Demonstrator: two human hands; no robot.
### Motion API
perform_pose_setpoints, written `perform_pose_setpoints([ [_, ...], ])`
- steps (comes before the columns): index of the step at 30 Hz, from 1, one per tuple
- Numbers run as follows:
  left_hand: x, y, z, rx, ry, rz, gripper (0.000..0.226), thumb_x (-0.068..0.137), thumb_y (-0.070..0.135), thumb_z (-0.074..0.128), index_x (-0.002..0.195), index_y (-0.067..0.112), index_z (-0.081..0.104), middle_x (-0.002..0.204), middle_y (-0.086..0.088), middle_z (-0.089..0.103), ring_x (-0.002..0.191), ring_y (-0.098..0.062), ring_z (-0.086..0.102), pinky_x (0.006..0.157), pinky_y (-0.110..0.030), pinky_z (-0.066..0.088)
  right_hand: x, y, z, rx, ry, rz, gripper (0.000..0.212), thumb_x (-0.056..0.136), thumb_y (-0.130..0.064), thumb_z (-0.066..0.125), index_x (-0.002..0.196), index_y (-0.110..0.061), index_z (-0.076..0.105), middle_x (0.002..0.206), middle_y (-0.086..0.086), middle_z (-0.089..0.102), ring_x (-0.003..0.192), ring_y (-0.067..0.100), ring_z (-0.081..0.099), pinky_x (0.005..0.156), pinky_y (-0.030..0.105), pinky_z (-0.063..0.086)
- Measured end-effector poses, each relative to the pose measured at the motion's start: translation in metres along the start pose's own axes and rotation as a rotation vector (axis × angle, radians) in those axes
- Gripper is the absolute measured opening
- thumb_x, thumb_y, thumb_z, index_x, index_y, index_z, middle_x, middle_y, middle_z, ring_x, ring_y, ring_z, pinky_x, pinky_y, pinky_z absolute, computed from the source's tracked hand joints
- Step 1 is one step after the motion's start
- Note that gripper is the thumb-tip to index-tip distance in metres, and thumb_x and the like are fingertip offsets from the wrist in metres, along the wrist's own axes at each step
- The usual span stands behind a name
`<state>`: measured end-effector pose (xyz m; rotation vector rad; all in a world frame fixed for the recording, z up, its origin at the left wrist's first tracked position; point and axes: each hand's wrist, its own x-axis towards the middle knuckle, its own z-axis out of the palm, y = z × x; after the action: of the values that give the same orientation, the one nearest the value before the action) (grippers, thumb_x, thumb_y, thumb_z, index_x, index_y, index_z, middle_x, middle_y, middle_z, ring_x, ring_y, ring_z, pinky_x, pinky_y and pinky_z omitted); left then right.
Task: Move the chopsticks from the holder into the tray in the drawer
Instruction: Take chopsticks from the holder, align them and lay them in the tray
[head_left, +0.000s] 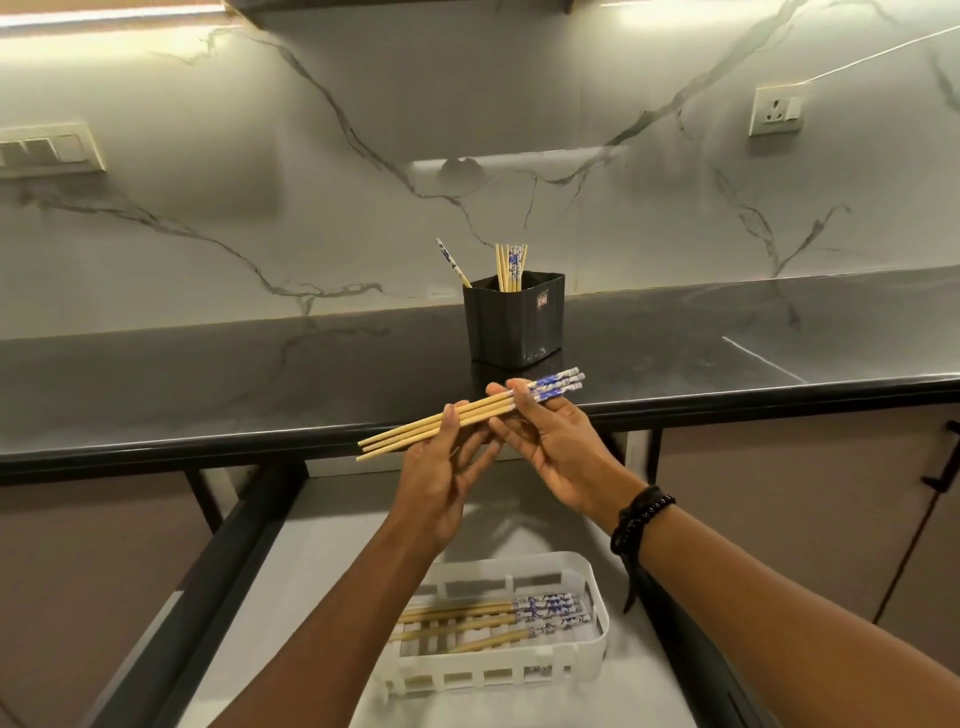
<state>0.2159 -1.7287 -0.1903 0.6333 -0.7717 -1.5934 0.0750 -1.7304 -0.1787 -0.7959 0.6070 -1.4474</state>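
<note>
Three wooden chopsticks (478, 411) with blue-and-white ends lie level in the air over the counter's front edge, held by both hands. My left hand (441, 478) pinches their plain wooden part. My right hand (558, 447) grips them near the patterned ends. The black holder (514, 325) stands on the counter behind, with several chopsticks (510, 266) sticking up from it. Below my arms, the white slotted tray (592, 618) sits in the open drawer and holds several chopsticks (519, 613) lying flat.
The dark counter (208, 384) runs left to right under a marble wall with a socket (776, 110) and switches (47, 150). The open drawer (332, 551) has dark side rails. A dark handle (943, 467) sticks out at the right.
</note>
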Motion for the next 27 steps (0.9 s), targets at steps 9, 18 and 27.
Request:
perform_pose_setpoints([
  [9,0.001,0.024,-0.011,-0.26,0.118,0.011,0.02,0.097,0.013,0.053,0.107,-0.002,0.062,0.105,-0.023,0.071,0.096,-0.029,0.071,0.079,-0.038,0.059,0.001,-0.011,0.003,-0.072,-0.065,0.021,0.062,0.097,-0.056,0.029,0.129,-0.007,0.052,0.129,0.016,0.062,0.118,0.028,0.061,0.101,0.04,0.05],
  [18,-0.001,0.029,-0.015,-0.196,0.068,-0.011,0.025,0.095,0.012,0.056,0.114,-0.003,0.061,0.109,-0.023,0.07,0.102,-0.03,0.069,0.077,-0.035,0.06,-0.003,-0.02,-0.002,-0.06,-0.176,-0.023,0.046,0.102,-0.043,0.033,0.129,-0.013,0.055,0.131,0.008,0.065,0.119,0.028,0.062,0.101,0.039,0.05],
  [27,0.001,0.028,-0.017,-0.17,0.051,0.034,0.022,0.095,0.011,0.055,0.115,0.001,0.058,0.112,-0.022,0.069,0.104,-0.029,0.069,0.078,-0.034,0.06,-0.01,-0.011,0.002,-0.105,-0.2,0.021,0.047,0.091,-0.039,0.051,0.122,-0.005,0.059,0.123,0.018,0.067,0.113,0.031,0.066,0.092,0.037,0.055],
])
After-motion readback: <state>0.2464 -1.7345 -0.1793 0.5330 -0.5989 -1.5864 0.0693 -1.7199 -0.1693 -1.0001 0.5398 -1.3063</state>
